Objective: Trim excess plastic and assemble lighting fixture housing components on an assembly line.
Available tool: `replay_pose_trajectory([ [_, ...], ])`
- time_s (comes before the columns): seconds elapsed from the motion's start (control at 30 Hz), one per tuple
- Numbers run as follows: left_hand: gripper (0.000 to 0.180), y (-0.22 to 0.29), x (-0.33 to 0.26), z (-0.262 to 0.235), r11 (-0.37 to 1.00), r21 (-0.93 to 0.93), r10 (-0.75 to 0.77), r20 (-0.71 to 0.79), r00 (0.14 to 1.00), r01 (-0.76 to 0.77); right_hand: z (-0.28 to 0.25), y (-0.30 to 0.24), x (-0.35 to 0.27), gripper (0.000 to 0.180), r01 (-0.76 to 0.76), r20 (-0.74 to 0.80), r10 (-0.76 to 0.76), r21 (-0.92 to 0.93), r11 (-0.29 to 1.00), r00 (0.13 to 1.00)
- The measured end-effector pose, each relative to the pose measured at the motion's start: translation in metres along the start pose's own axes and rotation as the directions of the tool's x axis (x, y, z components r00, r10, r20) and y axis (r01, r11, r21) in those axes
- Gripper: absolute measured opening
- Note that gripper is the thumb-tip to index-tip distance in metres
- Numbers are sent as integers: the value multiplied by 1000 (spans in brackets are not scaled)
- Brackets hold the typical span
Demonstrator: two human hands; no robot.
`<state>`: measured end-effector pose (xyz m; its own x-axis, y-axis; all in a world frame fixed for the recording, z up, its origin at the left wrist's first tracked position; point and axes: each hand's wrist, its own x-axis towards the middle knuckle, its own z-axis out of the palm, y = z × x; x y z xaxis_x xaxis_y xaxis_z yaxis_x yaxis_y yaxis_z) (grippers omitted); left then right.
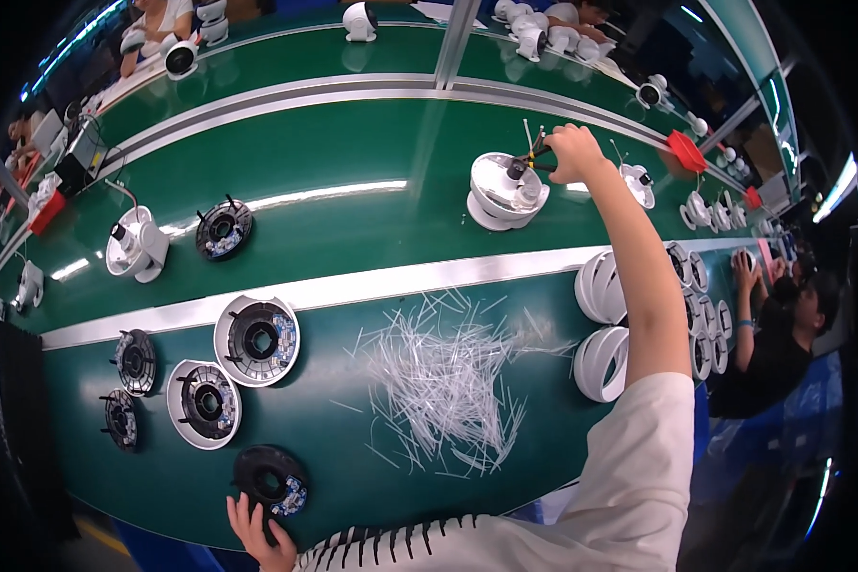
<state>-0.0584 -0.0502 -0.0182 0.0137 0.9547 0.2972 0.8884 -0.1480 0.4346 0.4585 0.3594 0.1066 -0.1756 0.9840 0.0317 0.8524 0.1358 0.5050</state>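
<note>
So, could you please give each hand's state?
Left hand: open, at the nearest round black plastic disc.
Right hand: closed around black-and-yellow hand tool.

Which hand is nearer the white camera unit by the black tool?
Right. Your right hand is beside the white camera unit, holding the black tool; your left hand is far off, leftward and nearer you.

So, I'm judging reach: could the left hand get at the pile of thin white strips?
Probably yes: the left hand has the black ring at its fingertips, but nothing visible blocks the way past it to the strips.
</note>
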Motion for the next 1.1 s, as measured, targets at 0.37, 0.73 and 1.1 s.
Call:
replay_pose_trajectory([
  [0.37,33,-19,-4,8,1000,-17,-25,18,1000,25,-2,16,-11,31,-101,-122,113,103,990,986],
  [0.73,34,-24,-10,0,997,-54,57,-29,998,-59,-79,5,-57,37,-213,-92,232,178,961,968],
  [1.1,36,-31,-17,-2,991,-78,104,-57,993,-108,-79,-20,-35,53,-469,457,357,156,869,814],
])
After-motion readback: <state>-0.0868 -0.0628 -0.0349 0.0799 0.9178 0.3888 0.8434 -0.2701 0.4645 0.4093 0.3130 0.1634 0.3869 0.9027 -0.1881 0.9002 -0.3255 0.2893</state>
